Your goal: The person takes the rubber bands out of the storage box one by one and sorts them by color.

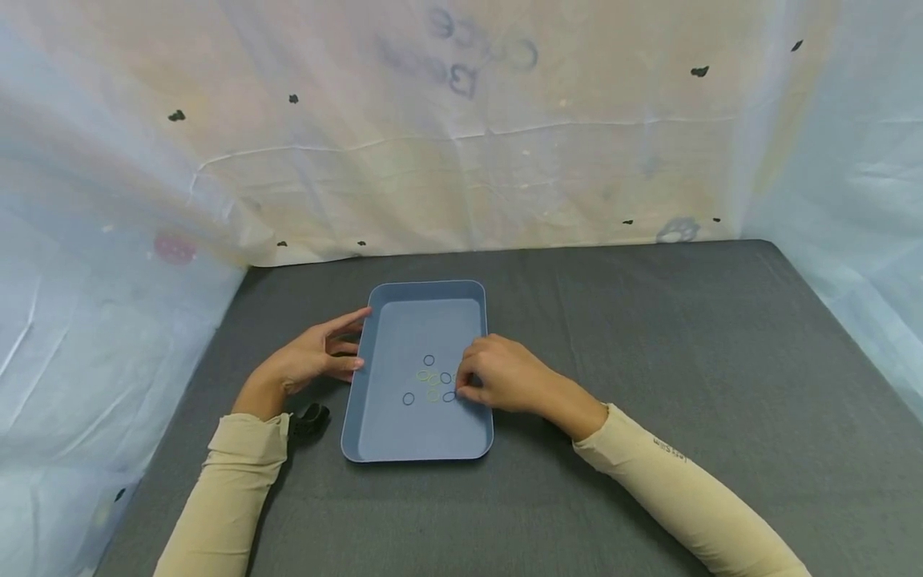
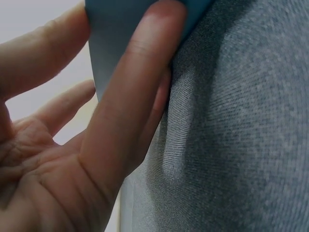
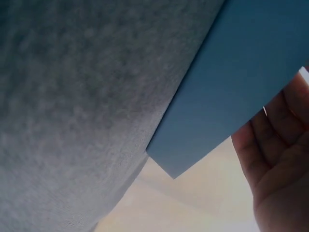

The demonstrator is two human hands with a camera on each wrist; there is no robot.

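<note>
A blue-grey rectangular tray (image 1: pixel 418 437) lies on the cloth, with several small thin rings in it, like small elastic bands. Some are dark, such as the dark ring (image 1: pixel 409 398); others are yellow-green, such as the yellow-green ring (image 1: pixel 433 394). My left hand (image 1: pixel 317 353) touches the tray's left side with spread fingers; in the left wrist view a fingertip (image 2: pixel 166 14) lies against the outer wall. Over the right rim reaches my right hand (image 1: pixel 505 373), its fingers bent down by the rightmost rings. Whether it pinches one is hidden; the right wrist view shows only the tray's outer wall (image 3: pixel 231 82) and part of the hand.
Dark grey cloth (image 1: pixel 649 344) covers the table around the tray. A black strap (image 1: pixel 312 421) is at the left wrist. Pale printed sheeting (image 1: pixel 461 184) hangs behind the table and along both sides.
</note>
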